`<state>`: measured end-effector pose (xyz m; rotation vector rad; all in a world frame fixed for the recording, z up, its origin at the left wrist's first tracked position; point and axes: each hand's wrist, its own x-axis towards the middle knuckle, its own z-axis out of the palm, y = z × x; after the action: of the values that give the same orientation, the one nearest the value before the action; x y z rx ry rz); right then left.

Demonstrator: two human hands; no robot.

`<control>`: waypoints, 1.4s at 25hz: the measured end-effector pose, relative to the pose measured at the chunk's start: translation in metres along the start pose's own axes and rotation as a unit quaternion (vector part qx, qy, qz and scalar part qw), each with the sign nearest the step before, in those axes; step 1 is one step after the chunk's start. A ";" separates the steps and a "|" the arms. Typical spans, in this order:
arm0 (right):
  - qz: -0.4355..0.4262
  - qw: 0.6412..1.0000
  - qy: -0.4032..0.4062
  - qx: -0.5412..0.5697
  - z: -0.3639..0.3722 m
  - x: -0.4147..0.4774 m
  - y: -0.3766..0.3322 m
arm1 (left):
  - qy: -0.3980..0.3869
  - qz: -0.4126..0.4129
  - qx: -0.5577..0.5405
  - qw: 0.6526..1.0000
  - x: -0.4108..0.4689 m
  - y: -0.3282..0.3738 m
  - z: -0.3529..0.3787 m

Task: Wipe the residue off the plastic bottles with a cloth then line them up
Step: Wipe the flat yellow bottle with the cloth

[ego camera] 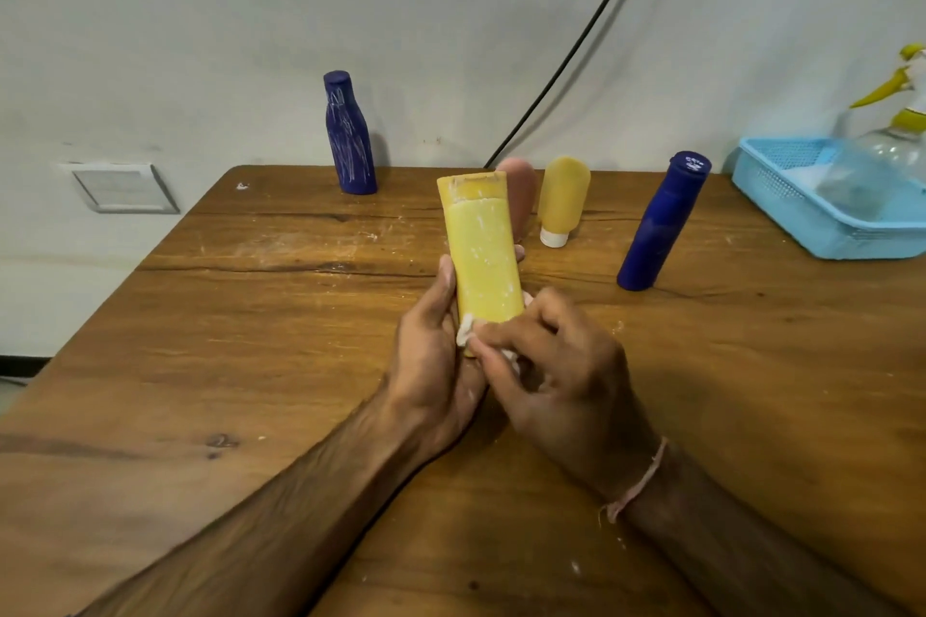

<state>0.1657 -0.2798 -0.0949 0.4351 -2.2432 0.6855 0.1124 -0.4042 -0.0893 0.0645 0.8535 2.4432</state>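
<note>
Five plastic bottles are in view over your wooden worktop (250, 366), which fills the lower view and carries white flecks. Take the flat yellow bottle (483, 251) you hold as the marker. It is raised above the worktop's middle, cap end away from you, and its face is streaked with white residue.

Far to its right sits a light blue basket (827, 236) with a clear spray bottle (892, 150) in it, though that corner is too blurred to tell how the sprayer lies.

Your left hand (431, 366) wraps the yellow bottle's lower half, thumb along its left edge and fingers curled round behind. Your right hand (551, 366) is just below and right of it.

To the right of the yellow bottle stands a dark blue bottle (661, 226). Beyond it to the left, near the wall, stands a scribbled blue bottle (351, 135) covered in pale marks. Just behind it on the right, a small amber tube (563, 195) stands on its white cap. A pink bottle (521, 185) is partly hidden behind the yellow one.

Smallest is the white cloth (466, 331). Your right fingers are bunched narrow and pinch it against the yellow bottle's bottom end.
</note>
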 end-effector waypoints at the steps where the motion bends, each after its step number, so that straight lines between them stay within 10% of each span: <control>1: 0.042 0.998 0.046 -0.014 -0.001 0.002 0.003 | 0.002 0.007 0.001 1.000 0.000 -0.001 0.000; 35: 0.011 0.995 0.096 0.002 -0.011 0.013 0.012 | 0.010 0.004 0.130 0.992 -0.009 -0.012 0.010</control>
<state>0.1572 -0.2648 -0.0833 0.3313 -2.0676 0.7137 0.1281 -0.3955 -0.0869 0.1387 1.1771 2.3296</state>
